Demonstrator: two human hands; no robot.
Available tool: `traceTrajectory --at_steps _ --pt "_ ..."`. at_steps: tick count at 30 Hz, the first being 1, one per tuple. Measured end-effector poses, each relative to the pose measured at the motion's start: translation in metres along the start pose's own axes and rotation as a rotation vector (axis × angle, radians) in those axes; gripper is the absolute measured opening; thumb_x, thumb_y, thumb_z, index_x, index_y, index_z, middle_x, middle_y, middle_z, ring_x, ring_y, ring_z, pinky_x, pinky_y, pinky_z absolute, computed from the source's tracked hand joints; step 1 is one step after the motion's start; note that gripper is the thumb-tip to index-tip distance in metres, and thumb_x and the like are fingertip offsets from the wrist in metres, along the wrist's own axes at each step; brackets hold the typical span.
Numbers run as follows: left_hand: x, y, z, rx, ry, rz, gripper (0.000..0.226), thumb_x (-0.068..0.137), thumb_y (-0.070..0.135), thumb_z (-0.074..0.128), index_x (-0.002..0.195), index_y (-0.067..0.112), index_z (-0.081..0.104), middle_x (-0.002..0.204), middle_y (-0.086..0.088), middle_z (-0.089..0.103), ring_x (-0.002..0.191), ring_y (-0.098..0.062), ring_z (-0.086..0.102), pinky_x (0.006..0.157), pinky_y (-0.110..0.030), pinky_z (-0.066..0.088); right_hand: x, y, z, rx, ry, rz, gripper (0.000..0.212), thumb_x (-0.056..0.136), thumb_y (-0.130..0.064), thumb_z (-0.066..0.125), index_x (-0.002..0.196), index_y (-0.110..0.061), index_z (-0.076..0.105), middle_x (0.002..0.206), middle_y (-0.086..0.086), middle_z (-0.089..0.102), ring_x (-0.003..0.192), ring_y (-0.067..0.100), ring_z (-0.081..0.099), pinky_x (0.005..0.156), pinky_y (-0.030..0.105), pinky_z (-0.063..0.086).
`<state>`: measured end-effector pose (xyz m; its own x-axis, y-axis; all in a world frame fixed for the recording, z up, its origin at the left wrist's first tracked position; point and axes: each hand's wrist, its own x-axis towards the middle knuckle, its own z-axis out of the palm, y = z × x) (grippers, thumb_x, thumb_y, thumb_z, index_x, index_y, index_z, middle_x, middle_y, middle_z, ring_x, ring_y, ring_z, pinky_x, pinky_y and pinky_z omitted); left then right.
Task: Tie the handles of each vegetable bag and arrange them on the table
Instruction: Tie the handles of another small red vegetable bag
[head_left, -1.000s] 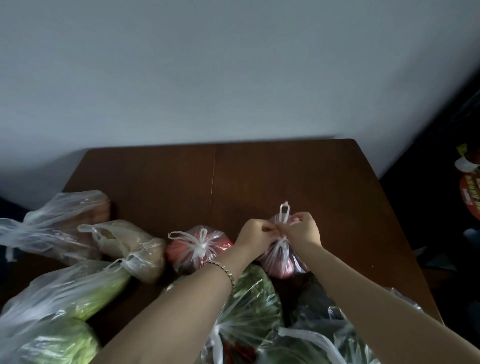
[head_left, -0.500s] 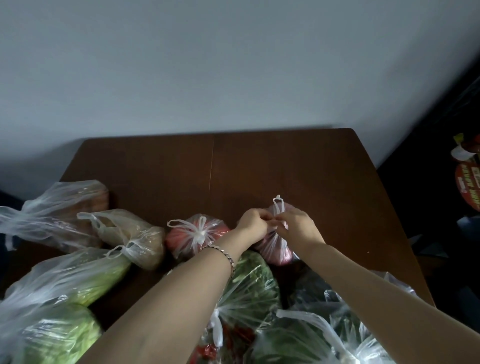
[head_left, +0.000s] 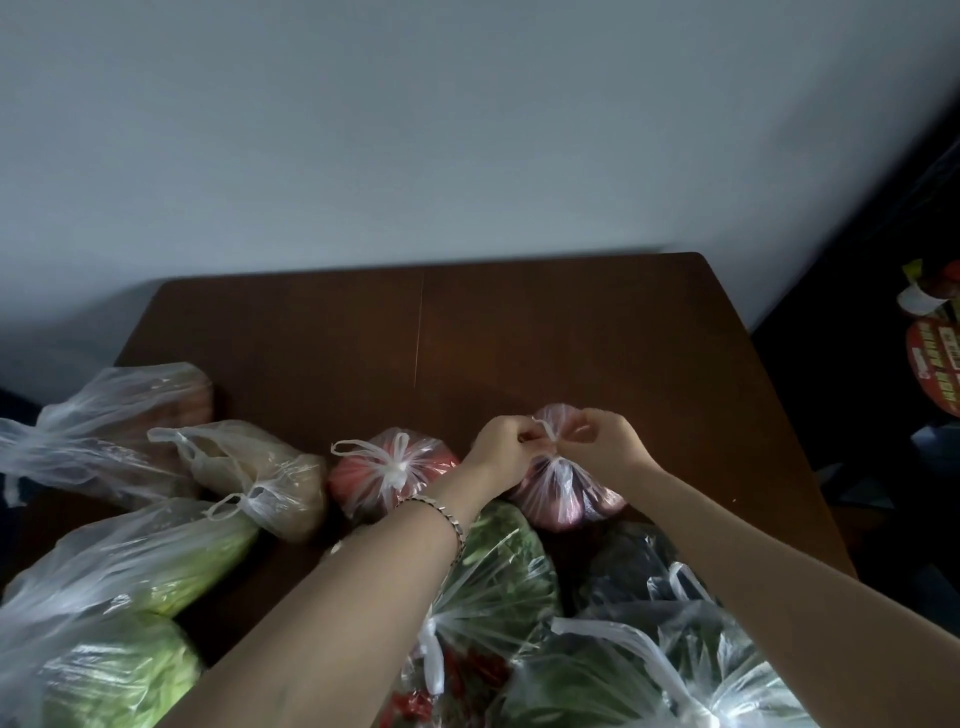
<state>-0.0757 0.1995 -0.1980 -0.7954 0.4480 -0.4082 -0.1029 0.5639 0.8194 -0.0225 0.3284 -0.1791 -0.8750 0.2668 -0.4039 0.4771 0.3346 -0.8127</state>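
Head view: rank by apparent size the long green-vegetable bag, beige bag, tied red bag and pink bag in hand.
1. Long green-vegetable bag, though nearer the camera.
2. Beige bag.
3. Tied red bag and pink bag: look alike.

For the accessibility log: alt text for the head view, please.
Left hand and right hand pinch the handles of a pink bag on a brown table, mid-knot. A tied red bag sits beside it, toward the left; bags of greens crowd the near edge.
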Motion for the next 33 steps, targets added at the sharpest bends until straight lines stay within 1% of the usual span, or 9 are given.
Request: traceTrajectory --at_steps 5,8,12,15,18,21,23,27,33 --pt "-0.001 -0.005 0.005 -0.029 0.027 -0.024 0.017 0.086 0.016 0.063 0.099 0.005 0.069 0.082 -0.001 0.062 0.078 -0.014 0.056 0.067 -0.014 0.041 -0.001 0.006 -0.007 0.087 -0.137 -0.002 0.019 0.076 0.005 0.066 0.082 -0.012 0.072 0.081 0.003 0.068 0.071 0.007 0.061 0.068 0.013 0.051" --pt "-0.001 -0.002 0.007 -0.052 0.022 -0.117 0.024 0.087 0.018 0.063 0.107 0.006 0.066 0.093 -0.006 0.062 0.08 -0.016 0.056 0.058 -0.011 0.041 -0.004 0.009 -0.002 -0.182 -0.063 -0.168 0.023 0.078 0.002 0.066 0.095 -0.012 0.074 0.076 -0.008 0.063 0.067 -0.001 0.056 0.062 0.005 0.045" --pt "0.001 0.0 0.011 -0.03 0.05 -0.172 0.021 0.086 0.014 0.065 0.104 0.003 0.067 0.093 -0.011 0.064 0.086 -0.021 0.06 0.061 -0.013 0.039 -0.007 0.014 0.004 -0.531 0.082 -0.562 0.012 0.077 -0.004 0.066 0.085 -0.007 0.075 0.077 0.01 0.072 0.075 0.016 0.063 0.072 0.024 0.046" --pt "0.001 0.001 0.012 0.006 0.053 -0.184 0.021 0.085 0.013 0.066 0.104 0.004 0.068 0.107 -0.013 0.068 0.097 -0.023 0.062 0.074 -0.02 0.039 -0.004 0.017 0.006 -0.687 0.081 -0.496 0.011 0.079 -0.009 0.066 0.084 0.0 0.07 0.081 0.017 0.07 0.081 0.032 0.065 0.07 0.035 0.052" --pt "0.0 0.0 0.01 0.116 0.038 -0.123 0.016 0.086 0.013 0.064 0.099 0.008 0.071 0.098 -0.006 0.069 0.084 -0.012 0.057 0.072 -0.018 0.039 -0.007 0.02 0.006 -0.921 0.042 -0.523 0.017 0.062 -0.011 0.08 0.07 -0.01 0.065 0.07 0.006 0.065 0.069 0.026 0.065 0.057 0.036 0.053" --pt "-0.005 0.002 0.009 0.241 0.087 -0.023 0.014 0.085 0.011 0.063 0.094 0.006 0.072 0.097 -0.007 0.069 0.082 -0.014 0.059 0.07 -0.019 0.041 -0.017 0.022 0.002 -1.084 0.058 -0.608 0.004 0.07 -0.021 0.064 0.071 -0.017 0.063 0.072 -0.001 0.064 0.071 0.02 0.063 0.064 0.032 0.053" --pt "-0.004 0.001 0.008 0.328 0.148 0.02 0.015 0.084 0.011 0.061 0.092 0.005 0.072 0.099 -0.01 0.066 0.091 -0.022 0.06 0.076 -0.026 0.044 -0.019 0.026 -0.001 -1.047 0.031 -0.623 0.021 0.079 -0.024 0.044 0.07 -0.018 0.061 0.071 -0.002 0.063 0.069 0.019 0.062 0.066 0.03 0.053" --pt "0.001 0.0 0.005 0.428 0.176 0.083 0.016 0.084 0.006 0.057 0.089 0.003 0.072 0.097 -0.008 0.06 0.092 -0.026 0.059 0.077 -0.031 0.045 -0.022 0.031 0.0 -0.909 0.011 -0.619 0.019 0.081 -0.023 0.043 0.069 -0.017 0.057 0.07 -0.002 0.062 0.068 0.018 0.061 0.072 0.032 0.053" --pt "-0.005 -0.003 0.013 0.609 0.205 0.11 0.017 0.086 0.0 0.051 0.087 -0.002 0.068 0.102 -0.011 0.057 0.094 -0.03 0.056 0.072 -0.034 0.044 -0.025 0.024 0.0 -0.902 -0.143 -0.32 0.027 0.097 -0.022 0.034 0.112 -0.011 0.054 0.121 0.004 0.055 0.118 0.02 0.046 0.108 0.034 0.028"
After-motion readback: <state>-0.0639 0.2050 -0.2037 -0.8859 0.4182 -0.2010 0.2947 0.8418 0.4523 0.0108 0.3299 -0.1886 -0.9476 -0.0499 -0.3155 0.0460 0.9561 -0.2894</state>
